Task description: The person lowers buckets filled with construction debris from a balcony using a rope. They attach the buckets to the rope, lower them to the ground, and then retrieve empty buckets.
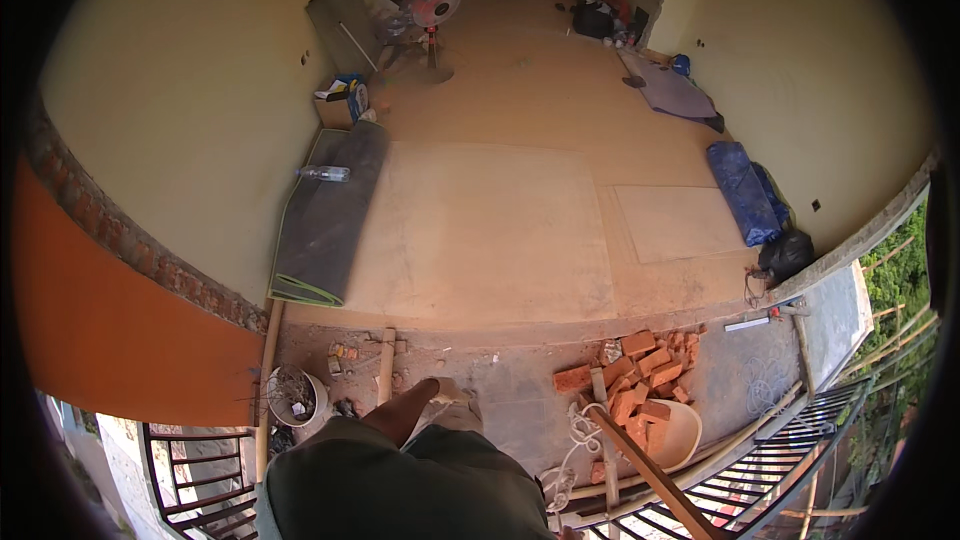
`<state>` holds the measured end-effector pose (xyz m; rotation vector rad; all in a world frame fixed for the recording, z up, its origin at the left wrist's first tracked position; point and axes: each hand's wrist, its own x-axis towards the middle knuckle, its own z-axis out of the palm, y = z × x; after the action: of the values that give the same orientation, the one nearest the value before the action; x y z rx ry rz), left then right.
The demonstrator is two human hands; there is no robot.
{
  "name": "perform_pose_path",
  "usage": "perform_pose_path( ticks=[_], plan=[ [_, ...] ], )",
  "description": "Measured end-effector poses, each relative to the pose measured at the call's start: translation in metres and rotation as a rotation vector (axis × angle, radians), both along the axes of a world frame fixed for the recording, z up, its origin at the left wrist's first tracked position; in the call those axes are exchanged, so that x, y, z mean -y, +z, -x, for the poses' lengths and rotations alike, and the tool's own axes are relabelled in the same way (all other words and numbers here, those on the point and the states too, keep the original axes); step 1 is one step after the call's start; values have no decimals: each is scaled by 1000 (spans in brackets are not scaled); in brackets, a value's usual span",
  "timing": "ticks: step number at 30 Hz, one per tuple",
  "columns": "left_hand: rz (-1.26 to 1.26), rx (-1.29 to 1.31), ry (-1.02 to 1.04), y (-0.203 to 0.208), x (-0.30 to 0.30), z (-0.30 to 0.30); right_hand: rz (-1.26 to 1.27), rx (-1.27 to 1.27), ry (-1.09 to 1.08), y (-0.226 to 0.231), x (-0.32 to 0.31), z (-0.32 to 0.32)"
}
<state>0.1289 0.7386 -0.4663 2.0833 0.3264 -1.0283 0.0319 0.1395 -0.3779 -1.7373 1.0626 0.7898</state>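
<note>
My left forearm reaches forward from a dark green sleeve, and my left hand (432,390) is in front of my body, by the light cloth of my trousers (458,414). Its fingers are too small and blurred to read, and I see nothing clearly held in it. My right hand does not show, as my shirt (400,485) fills the lower middle. To the right lies a heap of broken red bricks (640,370), with a pale basin (683,435) at its near side. A long wooden bar (650,470) slants toward the lower edge, next to a loose pale rope (585,430).
A white bucket of debris (318,406) stands at the left. Black railings (205,460) flank both sides. Beyond a raised edge, a rolled dark mat (335,210), a blue bundle (745,195) and a fan (436,8) stand along the walls. A person (615,5) sits far back.
</note>
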Motion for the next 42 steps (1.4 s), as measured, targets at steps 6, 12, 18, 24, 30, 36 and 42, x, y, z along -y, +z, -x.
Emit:
perform_pose_path(
  ticks=[6, 12, 18, 24, 30, 36, 42],
  plan=[
    [543, -2, 766, 58, -63, -81, -67, -51, 40, -25, -30, -115],
    [539, 120, 843, 55, -62, -227, -162, 55, 235, -25, -82, -272],
    [435, -2, 507, 85, -80, -435, -109, -113, 382, -59, -95, -508],
    [-390, 98, 220, 73, -155, -507, -175, 29, 302, -74, -135, -758],
    [41, -206, 598, 115, -137, -595, -162, 285, 236, -1, -151, -1005],
    [7, -528, 592, 121, -156, -665, -293, 421, 338, 53, -259, -1223],
    [-108, -622, 464, 58, -243, -860, -186, 393, 547, 29, -304, -1369]
  ],
)
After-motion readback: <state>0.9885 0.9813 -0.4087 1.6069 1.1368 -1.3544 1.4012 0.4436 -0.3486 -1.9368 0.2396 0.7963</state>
